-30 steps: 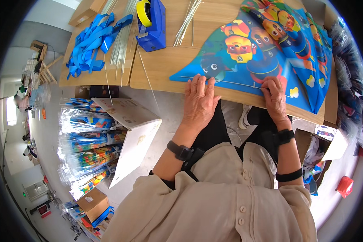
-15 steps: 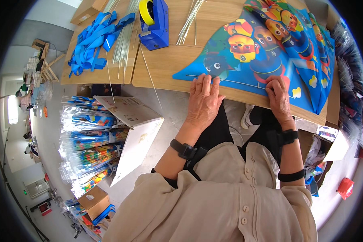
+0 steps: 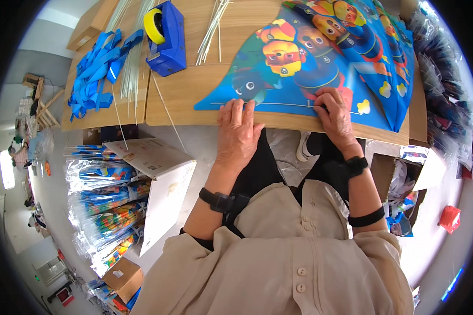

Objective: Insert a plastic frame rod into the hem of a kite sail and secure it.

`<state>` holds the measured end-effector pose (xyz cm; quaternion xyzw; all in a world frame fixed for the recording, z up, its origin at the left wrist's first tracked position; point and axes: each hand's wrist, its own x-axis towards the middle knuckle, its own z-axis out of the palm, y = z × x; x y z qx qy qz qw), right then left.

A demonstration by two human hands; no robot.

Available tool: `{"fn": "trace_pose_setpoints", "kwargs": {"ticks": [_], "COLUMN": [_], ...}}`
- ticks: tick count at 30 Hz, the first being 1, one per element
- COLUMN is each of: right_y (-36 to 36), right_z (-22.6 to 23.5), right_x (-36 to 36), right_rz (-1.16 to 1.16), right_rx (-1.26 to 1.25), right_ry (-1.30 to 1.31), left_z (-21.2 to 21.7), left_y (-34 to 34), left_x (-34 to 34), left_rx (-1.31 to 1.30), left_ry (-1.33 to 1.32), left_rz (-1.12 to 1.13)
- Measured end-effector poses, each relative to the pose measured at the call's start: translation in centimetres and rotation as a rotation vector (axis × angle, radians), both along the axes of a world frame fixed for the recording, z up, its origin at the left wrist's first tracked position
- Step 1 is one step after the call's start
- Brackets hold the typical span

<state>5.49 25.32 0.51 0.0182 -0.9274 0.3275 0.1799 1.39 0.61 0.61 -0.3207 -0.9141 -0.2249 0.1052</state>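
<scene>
A blue sheet (image 3: 278,97) printed with colourful cartoon dogs lies on the wooden table, its pointed left corner near the front edge. Along the sheet's near edge runs a thin white rod (image 3: 289,104). My left hand (image 3: 235,134) rests with outstretched fingers on that edge, fingertips over the rod near the left corner. My right hand (image 3: 335,118) has its fingers curled in a pinch on the rod further right. The fingertips partly hide what they grip. Toward the right, the sheet is folded and bunched.
A blue tape dispenser (image 3: 168,44) with yellow tape stands at the back left, near blue strips (image 3: 92,73) and bundles of thin white rods (image 3: 134,68). Two rods overhang the table front. Below left, a carton (image 3: 168,194) stands beside plastic-wrapped printed items (image 3: 108,194).
The whole view has shifted, so the table appears further left. My right hand has slid slightly left along the rod. My left hand keeps its place on the sheet.
</scene>
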Motion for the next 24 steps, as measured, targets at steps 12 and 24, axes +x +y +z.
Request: {"fn": "trace_pose_setpoints", "kwargs": {"ticks": [12, 24], "right_y": [-2.0, -2.7], "right_z": [-0.4, -0.2], "right_x": [-1.0, -1.2], "right_rz": [0.023, 0.021], "right_rx": [0.032, 0.035], "right_ry": [0.04, 0.04], "left_z": [0.4, 0.7], "left_y": [0.4, 0.4], "left_x": [0.0, -0.1], "left_rx": [-0.033, -0.04], "left_ry": [-0.006, -0.023], "left_rz": [0.007, -0.001]}}
